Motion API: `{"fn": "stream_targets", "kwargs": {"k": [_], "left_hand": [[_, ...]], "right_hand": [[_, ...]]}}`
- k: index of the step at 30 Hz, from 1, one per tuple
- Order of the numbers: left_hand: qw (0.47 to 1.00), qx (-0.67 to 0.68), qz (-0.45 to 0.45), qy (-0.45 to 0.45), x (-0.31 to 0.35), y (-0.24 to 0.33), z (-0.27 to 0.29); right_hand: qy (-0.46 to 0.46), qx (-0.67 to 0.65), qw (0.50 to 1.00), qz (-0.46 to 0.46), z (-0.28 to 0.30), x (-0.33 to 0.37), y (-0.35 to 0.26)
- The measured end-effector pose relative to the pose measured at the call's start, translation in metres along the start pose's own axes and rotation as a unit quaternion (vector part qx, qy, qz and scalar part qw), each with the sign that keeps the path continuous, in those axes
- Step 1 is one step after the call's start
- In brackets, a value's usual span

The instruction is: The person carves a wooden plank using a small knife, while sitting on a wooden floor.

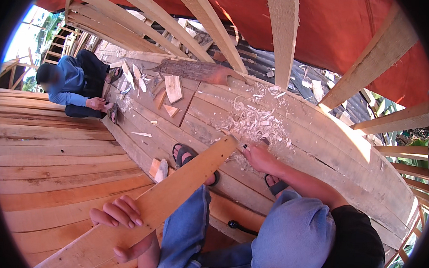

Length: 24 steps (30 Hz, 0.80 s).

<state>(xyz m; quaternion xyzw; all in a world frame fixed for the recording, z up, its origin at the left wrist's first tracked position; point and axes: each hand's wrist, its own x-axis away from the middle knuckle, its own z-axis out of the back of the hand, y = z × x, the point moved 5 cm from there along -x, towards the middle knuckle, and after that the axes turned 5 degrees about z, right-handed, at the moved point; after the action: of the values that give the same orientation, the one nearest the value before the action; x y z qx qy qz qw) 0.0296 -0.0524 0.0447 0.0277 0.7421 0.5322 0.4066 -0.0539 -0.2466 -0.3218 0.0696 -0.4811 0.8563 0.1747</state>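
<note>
A long wooden plank [183,187] slants from the lower left up to the middle. My left hand [120,216] wraps around its near part, with the fingers over the face and the thumb at the lower edge. Close to its far end, my right hand [261,157] is closed on a thin tool with a dark part and a narrow light edge. My fingers hide most of that tool, so its kind cannot be made out. Pale wood shavings [258,121] lie heaped just beyond my right hand. My sandalled feet rest either side of the plank's far end.
Another person [75,87] in blue sits at the left. Offcuts [173,88] and a bark-edged slab [193,71] lie on the curved plank floor [328,148]. Upright ribs [283,36] stand along the far side before a red sheet [324,24]. A black handle-like thing [241,227] lies near my legs.
</note>
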Motion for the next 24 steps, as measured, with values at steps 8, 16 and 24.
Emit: {"fn": "stream_targets", "kwargs": {"k": [8, 16, 24], "left_hand": [[1.0, -0.007, -0.006, 0.001, -0.001, 0.0, -0.006], [0.999, -0.024, -0.001, -0.024, -0.003, 0.006, -0.013], [1.0, -0.004, -0.002, -0.005, -0.001, 0.003, -0.013]], "right_hand": [[0.05, -0.031, 0.998, 0.013, 0.016, 0.006, -0.002], [0.046, -0.033, 0.998, 0.001, 0.007, 0.001, 0.011], [0.049, -0.056, 0.997, -0.003, 0.001, 0.001, 0.007]]}}
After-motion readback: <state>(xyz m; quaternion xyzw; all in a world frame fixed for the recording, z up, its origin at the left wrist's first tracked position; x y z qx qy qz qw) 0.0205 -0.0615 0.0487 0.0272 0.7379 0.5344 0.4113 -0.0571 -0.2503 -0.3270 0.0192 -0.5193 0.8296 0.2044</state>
